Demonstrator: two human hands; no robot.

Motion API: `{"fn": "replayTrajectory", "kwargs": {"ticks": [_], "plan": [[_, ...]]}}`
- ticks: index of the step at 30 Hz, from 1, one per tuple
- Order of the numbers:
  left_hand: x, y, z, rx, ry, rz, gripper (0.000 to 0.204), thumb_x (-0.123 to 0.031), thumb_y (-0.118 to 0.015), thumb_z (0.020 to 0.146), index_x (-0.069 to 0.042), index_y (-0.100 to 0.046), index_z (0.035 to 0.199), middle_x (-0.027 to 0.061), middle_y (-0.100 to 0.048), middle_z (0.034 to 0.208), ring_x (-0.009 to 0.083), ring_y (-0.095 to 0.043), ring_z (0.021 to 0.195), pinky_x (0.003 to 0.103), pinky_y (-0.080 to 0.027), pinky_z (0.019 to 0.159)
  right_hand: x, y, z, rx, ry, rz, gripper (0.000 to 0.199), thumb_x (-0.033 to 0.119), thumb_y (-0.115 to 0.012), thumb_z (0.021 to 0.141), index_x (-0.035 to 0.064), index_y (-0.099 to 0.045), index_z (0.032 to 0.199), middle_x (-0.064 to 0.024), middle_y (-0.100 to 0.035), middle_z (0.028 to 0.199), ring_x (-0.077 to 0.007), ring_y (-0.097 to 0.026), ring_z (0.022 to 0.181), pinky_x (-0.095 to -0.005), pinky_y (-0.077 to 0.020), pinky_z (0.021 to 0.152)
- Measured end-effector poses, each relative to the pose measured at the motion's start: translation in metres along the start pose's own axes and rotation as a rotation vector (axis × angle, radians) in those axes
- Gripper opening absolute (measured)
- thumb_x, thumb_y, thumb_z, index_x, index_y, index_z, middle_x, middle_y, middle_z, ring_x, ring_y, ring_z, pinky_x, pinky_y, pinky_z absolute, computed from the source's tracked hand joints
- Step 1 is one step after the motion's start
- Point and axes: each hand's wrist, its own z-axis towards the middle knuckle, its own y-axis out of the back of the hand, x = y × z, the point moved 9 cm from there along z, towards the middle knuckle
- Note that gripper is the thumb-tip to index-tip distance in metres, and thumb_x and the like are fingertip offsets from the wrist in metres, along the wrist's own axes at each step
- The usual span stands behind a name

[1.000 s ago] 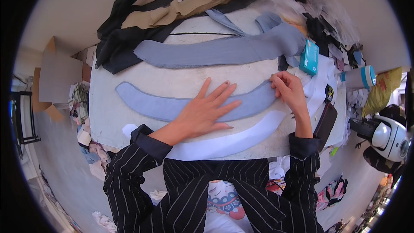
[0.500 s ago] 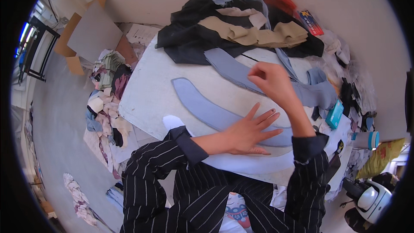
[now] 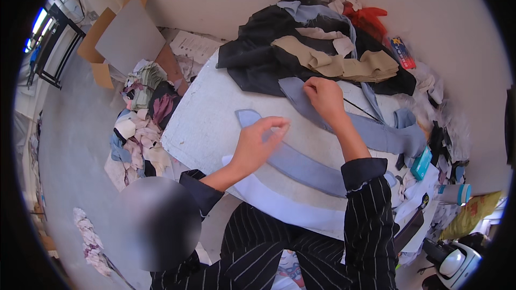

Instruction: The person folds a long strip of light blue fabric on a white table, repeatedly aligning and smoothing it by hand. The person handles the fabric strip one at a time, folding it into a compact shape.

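A curved light-blue fabric piece (image 3: 314, 172) lies on the white table, its rounded end toward the far left. Over it hovers my left hand (image 3: 255, 145), thumb and fingertips brought together; I cannot make out anything between them. My right hand (image 3: 327, 99) is closed in a pinch above the left part of a longer grey-blue stack of fabric strips (image 3: 371, 129). Whether its fingertips hold the fabric is hidden. A curved white piece (image 3: 279, 198) runs along the table's near edge, below the blue piece.
Black cloth (image 3: 247, 59) with a tan folded strip (image 3: 344, 64) is heaped at the back. A teal box (image 3: 422, 164) stands at the right. Fabric scraps (image 3: 142, 139) pile up left of the table, beside an open cardboard box (image 3: 129, 37).
My left hand has lifted off the blue piece, moved left and away from me, and drawn its spread fingers together. My right hand stays pinched near the stack. The whole view has shifted.
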Motion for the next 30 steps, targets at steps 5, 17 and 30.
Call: {"fn": "replayTrajectory", "kwargs": {"ticks": [5,17,30], "plan": [[0.025,-0.014,0.021,-0.03,0.262,-0.452,0.034,-0.026,-0.055,0.1,-0.001,-0.061,0.122,0.0078,-0.068,0.11,0.0118,-0.061,0.106,0.028,-0.046,0.091,0.001,0.016,-0.003,-0.056,-0.009,0.101,0.015,0.016,-0.068,0.08,0.0064,-0.071,0.091,-0.0112,-0.069,0.076,-0.0279,-0.066,0.071,-0.0366,-0.0507,0.066],[0.036,0.003,0.021,-0.107,0.301,-0.38,0.034,-0.027,-0.055,0.1,-0.002,-0.061,0.121,0.0097,-0.067,0.111,0.015,-0.062,0.105,0.03,-0.049,0.088,0.005,0.0,-0.008,-0.111,0.034,0.02,0.006,0.013,-0.067,0.08,0.0085,-0.069,0.083,-0.009,-0.065,0.083,-0.0318,-0.064,0.077,-0.042,-0.0506,0.069],[0.027,-0.025,0.059,-0.059,-0.13,-0.335,0.027,-0.023,-0.059,0.096,-0.01,-0.068,0.118,0.004,-0.067,0.088,0.0114,-0.062,0.08,0.031,-0.054,0.069,0.092,0.059,-0.058,-0.208,0.487,0.162,0.02,0.0,-0.071,0.074,0.0046,-0.067,0.094,-0.0146,-0.064,0.096,-0.0339,-0.063,0.091,-0.0396,-0.0504,0.081]]}}
